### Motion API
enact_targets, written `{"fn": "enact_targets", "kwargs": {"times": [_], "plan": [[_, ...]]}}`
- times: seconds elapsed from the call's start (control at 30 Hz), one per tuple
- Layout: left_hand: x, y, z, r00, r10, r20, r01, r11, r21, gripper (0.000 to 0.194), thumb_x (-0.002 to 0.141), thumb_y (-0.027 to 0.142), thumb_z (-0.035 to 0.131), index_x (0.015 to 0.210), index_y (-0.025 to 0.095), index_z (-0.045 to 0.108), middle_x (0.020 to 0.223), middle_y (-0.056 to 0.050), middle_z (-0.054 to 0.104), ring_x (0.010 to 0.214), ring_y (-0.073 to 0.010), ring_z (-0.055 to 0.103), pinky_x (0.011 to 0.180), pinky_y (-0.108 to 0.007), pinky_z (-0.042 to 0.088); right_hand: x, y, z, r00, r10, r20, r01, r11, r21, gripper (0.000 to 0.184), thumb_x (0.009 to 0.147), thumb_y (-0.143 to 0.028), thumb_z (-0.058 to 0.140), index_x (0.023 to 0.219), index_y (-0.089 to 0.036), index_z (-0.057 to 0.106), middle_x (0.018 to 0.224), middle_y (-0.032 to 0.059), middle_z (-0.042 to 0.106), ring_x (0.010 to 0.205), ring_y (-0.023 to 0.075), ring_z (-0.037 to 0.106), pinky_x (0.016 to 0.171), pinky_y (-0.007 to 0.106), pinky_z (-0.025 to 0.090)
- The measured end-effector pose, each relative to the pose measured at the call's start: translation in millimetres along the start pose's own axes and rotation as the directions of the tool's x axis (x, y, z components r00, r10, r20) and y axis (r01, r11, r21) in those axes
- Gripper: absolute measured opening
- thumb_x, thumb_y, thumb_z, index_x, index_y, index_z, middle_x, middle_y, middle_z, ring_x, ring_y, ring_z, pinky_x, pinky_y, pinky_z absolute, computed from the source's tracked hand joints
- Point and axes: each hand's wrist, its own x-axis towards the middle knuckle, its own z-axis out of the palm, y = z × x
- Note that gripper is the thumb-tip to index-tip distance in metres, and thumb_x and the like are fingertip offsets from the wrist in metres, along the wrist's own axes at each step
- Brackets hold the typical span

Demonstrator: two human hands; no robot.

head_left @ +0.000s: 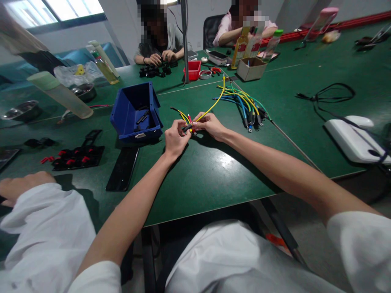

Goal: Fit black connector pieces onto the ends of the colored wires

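My left hand (176, 141) is closed, its thumb and fingers pinching a short black sleeve (187, 127) over the table. Close beside it, my right hand (213, 126) pinches a yellow wire (217, 101), which arcs up and away toward the back. The wire's near end meets the black sleeve between my fingertips; whether it is inside cannot be made out. Behind and beneath my fingers lie other short wires with yellow, red and black parts, partly hidden. A bundle of blue, yellow and green wires (241, 99) with black ends and ring terminals rests to the right.
On the left, a blue bin (137, 116) holds several black tubes, with a black phone (122, 169) in front. A co-worker's sleeve (51, 219) is at the left edge. A metal pole (185, 44), a red box (192, 70) and a white device (351, 138) stand farther off.
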Motion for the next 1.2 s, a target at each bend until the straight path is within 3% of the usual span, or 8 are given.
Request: {"fn": "enact_targets", "kwargs": {"times": [1.2], "plan": [[-0.3, -1.5, 1.1, 1.000, 0.015, -0.005, -0.015, 1.000, 0.011, 0.026, 0.073, 0.016, 0.066, 0.097, 0.019, 0.058, 0.079, 0.001, 0.069, 0.056, -0.0083, 0.057, 0.059, -0.021, 0.048, 0.3, 1.2, -2.2, 0.999, -0.014, 0.029, 0.014, 1.000, -0.001, 0.029, 0.064, -0.030, 0.084, 0.077, -0.015, 0.064, 0.071, 0.0017, 0.069, 0.066, 0.0128, 0.064, 0.067, 0.026, 0.052]]}}
